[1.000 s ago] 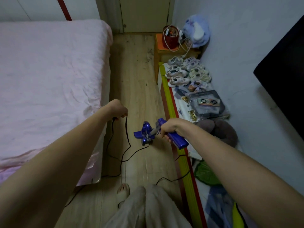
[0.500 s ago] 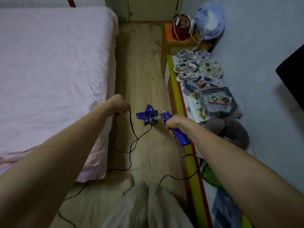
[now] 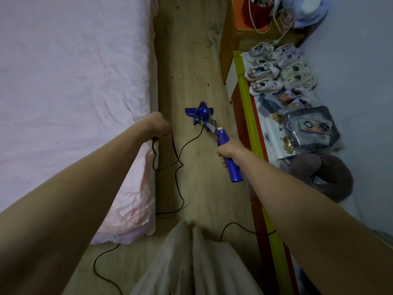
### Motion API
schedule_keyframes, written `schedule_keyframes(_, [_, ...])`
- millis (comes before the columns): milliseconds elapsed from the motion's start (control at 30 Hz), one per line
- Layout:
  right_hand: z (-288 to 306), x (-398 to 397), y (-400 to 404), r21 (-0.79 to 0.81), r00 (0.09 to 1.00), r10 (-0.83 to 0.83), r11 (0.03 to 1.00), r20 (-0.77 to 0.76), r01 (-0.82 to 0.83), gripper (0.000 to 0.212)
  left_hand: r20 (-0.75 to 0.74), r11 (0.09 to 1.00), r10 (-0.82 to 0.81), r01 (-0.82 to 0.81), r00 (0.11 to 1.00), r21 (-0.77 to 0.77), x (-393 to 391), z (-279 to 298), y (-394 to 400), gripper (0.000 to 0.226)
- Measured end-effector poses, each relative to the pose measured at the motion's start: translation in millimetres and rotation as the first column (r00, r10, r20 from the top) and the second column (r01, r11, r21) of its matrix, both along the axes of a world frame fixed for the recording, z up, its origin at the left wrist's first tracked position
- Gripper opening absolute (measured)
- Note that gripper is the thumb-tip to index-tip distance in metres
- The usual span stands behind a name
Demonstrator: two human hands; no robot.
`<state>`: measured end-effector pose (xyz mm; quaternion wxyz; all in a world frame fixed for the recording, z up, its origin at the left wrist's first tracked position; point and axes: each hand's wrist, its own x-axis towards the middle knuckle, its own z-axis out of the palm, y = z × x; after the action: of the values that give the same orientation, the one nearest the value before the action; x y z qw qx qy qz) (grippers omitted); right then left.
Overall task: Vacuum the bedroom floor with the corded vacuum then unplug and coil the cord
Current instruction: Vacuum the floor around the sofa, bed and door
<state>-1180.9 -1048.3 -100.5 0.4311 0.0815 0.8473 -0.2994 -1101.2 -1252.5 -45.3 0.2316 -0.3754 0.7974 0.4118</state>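
Risk: slack cord (image 3: 178, 155) near vacuum (image 3: 209, 124) head, may snag. Left hand (image 3: 158, 126) pinches cord; right hand (image 3: 227, 149) wraps handle.

Blue vacuum (image 3: 203, 113) — black cord (image 3: 178, 158) — pink bedsheet (image 3: 70, 81).

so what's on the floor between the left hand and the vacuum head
In the head view, bare wooden floor and a slack run of the black cord, which goes from the left hand toward the blue vacuum head.

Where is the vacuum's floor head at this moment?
Head view, centre: the vacuum head sits on the wooden floor between the bed and the wooden stand.
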Motion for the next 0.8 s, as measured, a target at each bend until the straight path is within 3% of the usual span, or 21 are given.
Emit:
schedule_keyframes(400, [-27.0,-41.1,-66.4,-0.025,0.997,-0.073,0.997,-0.005,0.073,0.048,0.031,0.999,0.038,-0.039,0.999,0.027,-24.0,-13.8,-49.3,0.015])
schedule_keyframes(800, [-36.8,-97.7,-72.0,-0.054,0.999,-0.016,0.998,0.041,0.018,0.050,0.066,0.989,0.145,-0.145,0.987,0.005,-37.2,-22.8,-42.5,0.019])
